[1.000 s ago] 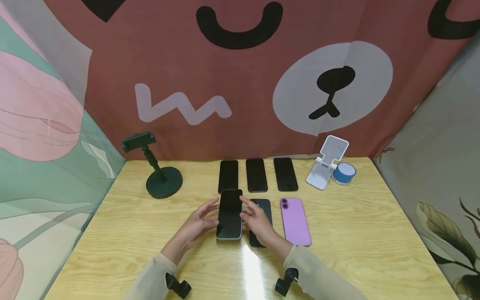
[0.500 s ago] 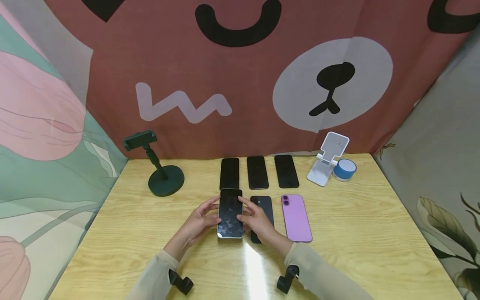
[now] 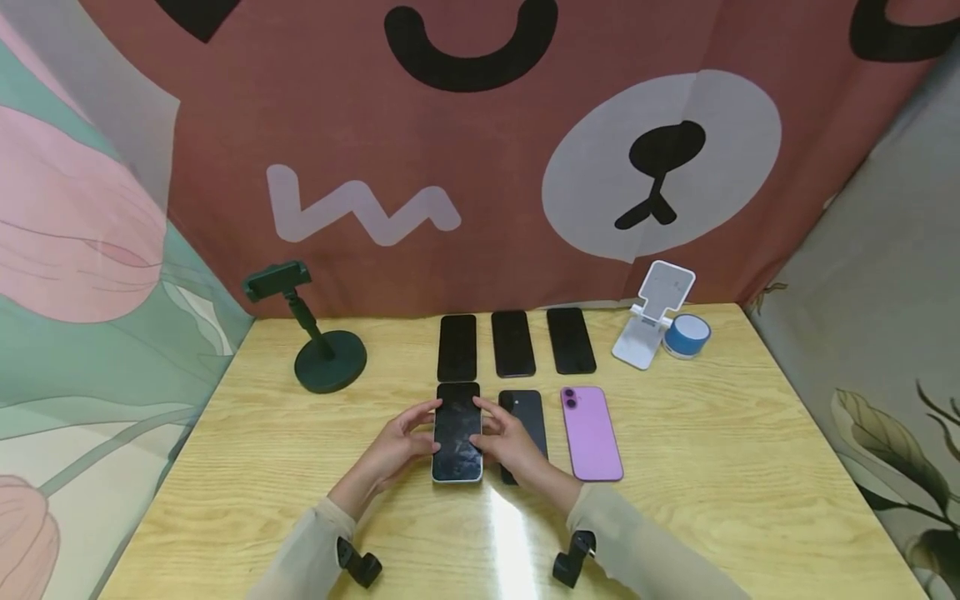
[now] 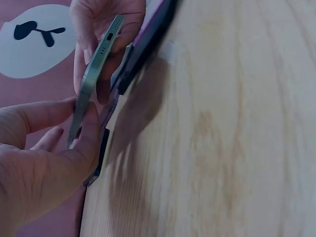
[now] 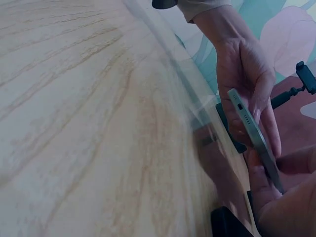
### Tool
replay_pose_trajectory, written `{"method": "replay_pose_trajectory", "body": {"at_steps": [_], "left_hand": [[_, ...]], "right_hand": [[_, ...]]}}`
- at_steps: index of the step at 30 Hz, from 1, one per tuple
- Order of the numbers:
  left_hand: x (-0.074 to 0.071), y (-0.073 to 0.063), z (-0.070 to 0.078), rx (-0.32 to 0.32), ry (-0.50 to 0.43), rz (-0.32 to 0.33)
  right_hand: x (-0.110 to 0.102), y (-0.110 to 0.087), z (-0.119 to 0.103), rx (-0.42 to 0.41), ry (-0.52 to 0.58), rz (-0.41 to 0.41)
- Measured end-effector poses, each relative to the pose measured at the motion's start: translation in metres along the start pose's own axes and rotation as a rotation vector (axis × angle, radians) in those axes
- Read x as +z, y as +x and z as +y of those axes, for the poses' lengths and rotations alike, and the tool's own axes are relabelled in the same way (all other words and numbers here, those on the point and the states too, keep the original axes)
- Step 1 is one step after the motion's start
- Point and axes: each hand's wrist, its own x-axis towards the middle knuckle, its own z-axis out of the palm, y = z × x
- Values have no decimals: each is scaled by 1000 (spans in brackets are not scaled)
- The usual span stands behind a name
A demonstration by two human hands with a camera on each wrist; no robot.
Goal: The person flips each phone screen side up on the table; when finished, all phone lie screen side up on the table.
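A smartphone (image 3: 457,437) with a dark, smudged screen and a pale edge is held above the table, screen up. My left hand (image 3: 396,450) grips its left edge, and my right hand (image 3: 510,437) grips its right edge. In the left wrist view the phone's bottom edge (image 4: 101,54) shows a charging port and speaker holes, and the phone is apart from the table. Partly under my right hand lies a dark phone (image 3: 528,417), back up. To its right is a purple phone (image 3: 592,433), also back up, with two camera lenses.
Several black-screened phones lie in a back row, among them a left one (image 3: 457,347), a middle one (image 3: 513,343) and a right one (image 3: 572,342). A dark green phone stand (image 3: 328,362) is at left. At back right are a white folding stand (image 3: 652,321) and a blue-and-white round object (image 3: 686,336).
The held phone has tilted a little and come slightly lower, so reflections now show on its screen. Both hands keep their hold. The other phones and stands have not been moved.
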Motion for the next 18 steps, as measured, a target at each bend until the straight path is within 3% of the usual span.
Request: {"method": "replay_pose_trajectory", "body": {"at_steps": [10,18], "left_hand": [[1,6,-8,-20,65,62],[2,8,-8,-16,59,91]], "right_hand": [[2,0,7,11,-73,7],[10,0,5,16,-55,5]]}}
